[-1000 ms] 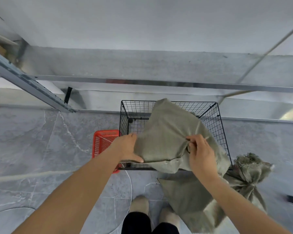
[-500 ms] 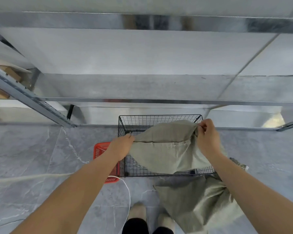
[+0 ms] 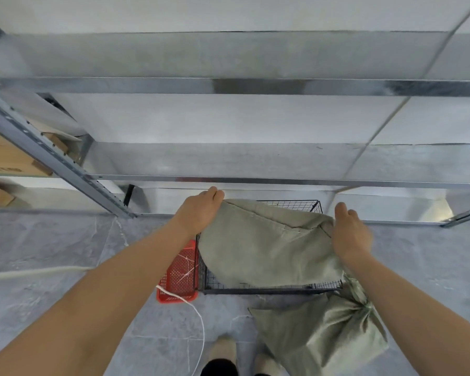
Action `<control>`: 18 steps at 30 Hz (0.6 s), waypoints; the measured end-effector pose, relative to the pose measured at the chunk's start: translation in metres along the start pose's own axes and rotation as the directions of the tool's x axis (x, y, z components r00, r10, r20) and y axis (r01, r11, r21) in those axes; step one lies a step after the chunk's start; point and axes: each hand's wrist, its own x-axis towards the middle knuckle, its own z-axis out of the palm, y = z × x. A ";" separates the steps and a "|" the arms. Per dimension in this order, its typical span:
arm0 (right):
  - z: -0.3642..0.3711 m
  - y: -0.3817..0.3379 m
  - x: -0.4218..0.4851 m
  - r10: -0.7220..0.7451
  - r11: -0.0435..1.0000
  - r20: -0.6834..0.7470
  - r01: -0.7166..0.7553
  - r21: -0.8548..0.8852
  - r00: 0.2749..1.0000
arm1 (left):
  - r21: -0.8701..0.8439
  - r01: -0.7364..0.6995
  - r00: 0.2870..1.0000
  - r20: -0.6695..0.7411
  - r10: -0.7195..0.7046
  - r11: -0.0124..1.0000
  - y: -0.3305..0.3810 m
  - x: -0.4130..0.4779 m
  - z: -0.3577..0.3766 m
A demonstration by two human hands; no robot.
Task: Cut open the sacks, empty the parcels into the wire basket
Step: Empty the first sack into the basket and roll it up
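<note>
A grey-green woven sack (image 3: 263,248) hangs over the black wire basket (image 3: 269,289) on the floor, its lower end drooping into the basket. My left hand (image 3: 198,210) grips its upper left corner and my right hand (image 3: 350,234) grips its upper right corner, holding the sack stretched between them. The sack covers most of the basket's inside, so any parcels there are hidden. A second sack (image 3: 323,332), tied shut at its neck, lies on the floor in front of the basket at the right.
A small red plastic crate (image 3: 178,275) stands against the basket's left side. A white cord (image 3: 198,316) trails over the floor by my feet (image 3: 223,348). Metal shelving (image 3: 228,180) rises right behind the basket, with cardboard boxes (image 3: 3,158) at far left.
Both hands have lifted the sack higher and spread it wider above the basket. My view has tilted up toward the shelving.
</note>
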 end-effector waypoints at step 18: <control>0.086 -0.038 -0.017 -0.215 0.965 0.125 0.230 -0.124 0.969 | -0.048 0.152 0.988 0.041 -0.150 0.987 -0.029 -0.008 0.023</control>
